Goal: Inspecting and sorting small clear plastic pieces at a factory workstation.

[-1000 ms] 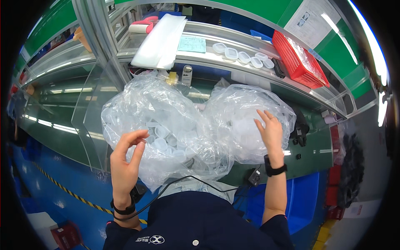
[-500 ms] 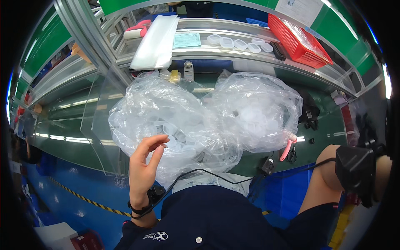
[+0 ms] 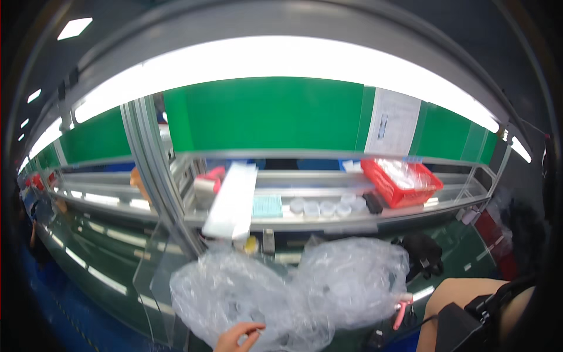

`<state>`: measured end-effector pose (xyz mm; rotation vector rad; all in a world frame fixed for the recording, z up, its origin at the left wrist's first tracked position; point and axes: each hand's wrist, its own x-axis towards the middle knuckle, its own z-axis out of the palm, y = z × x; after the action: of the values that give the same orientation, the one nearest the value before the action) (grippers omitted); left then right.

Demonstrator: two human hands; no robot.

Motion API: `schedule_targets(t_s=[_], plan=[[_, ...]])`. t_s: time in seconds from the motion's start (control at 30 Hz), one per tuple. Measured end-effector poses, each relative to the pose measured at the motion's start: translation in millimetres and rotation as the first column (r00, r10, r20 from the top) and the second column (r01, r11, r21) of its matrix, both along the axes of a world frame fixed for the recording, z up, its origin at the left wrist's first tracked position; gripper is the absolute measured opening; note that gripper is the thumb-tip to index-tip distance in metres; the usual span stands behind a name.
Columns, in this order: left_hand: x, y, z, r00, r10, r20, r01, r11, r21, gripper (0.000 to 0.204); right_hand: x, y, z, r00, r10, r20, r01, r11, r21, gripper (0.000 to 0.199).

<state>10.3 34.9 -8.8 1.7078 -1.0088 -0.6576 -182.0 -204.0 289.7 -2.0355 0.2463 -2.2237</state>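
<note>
My left hand [image 3: 240,338] is at the lower edge, over the front of a large clear plastic bag [image 3: 202,287]. Its thumb and curved fingers are apart, with nothing between them. Pale pieces show faintly through the bag. A second clear bag [image 3: 352,281] lies against it on the right, also with whitish contents. At the lower right my right arm [image 3: 448,293] is bent, a black device [image 3: 460,328] strapped on it. The right hand itself lies outside the picture.
A shelf behind the bags holds white sheets [image 3: 231,202], a light-green card [image 3: 267,206], several small translucent containers [image 3: 326,208] and a red basket [image 3: 402,183]. A pink-handled tool [image 3: 400,314] and black bag [image 3: 423,255] sit at right. A clear panel [image 3: 153,287] stands left.
The view has tilted up, so the bags and my left hand appear lower and the lamp and green boards show. My right arm stays bent at the right side.
</note>
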Motion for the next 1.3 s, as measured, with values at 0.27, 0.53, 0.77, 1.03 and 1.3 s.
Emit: schedule_targets(t_s=[0.27,0.53,0.77,1.03,1.3], plan=[[5,-6,-58,0.997,-0.05,-0.054,0.043,0.992,-0.123,0.022,-38,53,8,0.898,0.092,0.43,-0.073,0.996,-0.06,0.047],[-6,-25,-11,0.99,-0.123,-0.063,0.12,0.991,-0.053,0.021,-17,97,-33,0.843,0.196,0.501,-0.311,0.937,0.157,0.049],[4,-8,-40,0.999,-0.034,-0.012,0.032,0.995,-0.099,0.021,3,120,-51,0.749,0.337,0.571,-0.538,0.812,0.227,0.051],[5,-27,-22,0.99,-0.141,0.018,0.143,0.981,-0.133,0.023,44,164,-77,0.657,0.5,0.564,-0.754,0.451,0.478,0.053],[1,-5,30,0.983,-0.108,0.146,0.132,0.978,-0.161,0.022,46,173,-64,0.482,0.663,0.572,-0.874,0.412,0.259,0.056]])
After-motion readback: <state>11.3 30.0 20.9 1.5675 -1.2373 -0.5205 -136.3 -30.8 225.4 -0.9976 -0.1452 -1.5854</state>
